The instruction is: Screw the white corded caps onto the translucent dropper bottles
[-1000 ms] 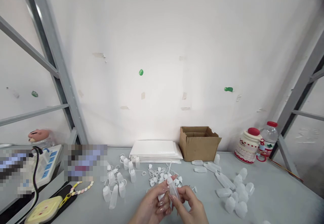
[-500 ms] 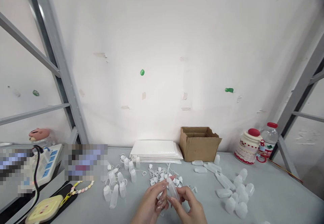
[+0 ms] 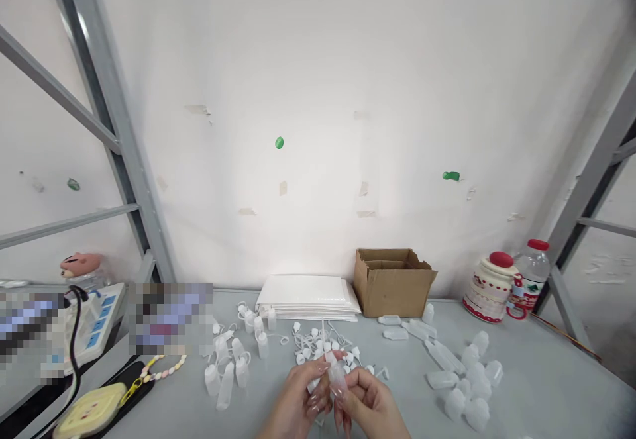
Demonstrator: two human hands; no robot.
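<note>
Low in the centre, my right hand (image 3: 372, 399) has its fingers closed round a small translucent plastic bottle (image 3: 338, 381), which tilts with its neck up and to the left. My left hand (image 3: 305, 396) pinches a white cap (image 3: 328, 358) at the bottle's neck; a thin white strap rises from there. Another white piece shows in the left palm, partly hidden by fingers. Just beyond the hands lies a pile of loose white caps with straps (image 3: 313, 343). Capped bottles (image 3: 226, 386) stand and lie to the left; bottles without caps (image 3: 442, 379) lie to the right.
A stack of white sheets (image 3: 305, 293) and an open cardboard box (image 3: 395, 293) stand against the wall. At right are a decorated jar (image 3: 489, 290) and a red-capped bottle (image 3: 531, 280). A power strip (image 3: 102, 326) and a yellow case (image 3: 92, 412) lie at left.
The bottle has turned more upright, and my right hand has shifted its grip lower round it. A white piece now shows at its neck, under my left fingertips.
</note>
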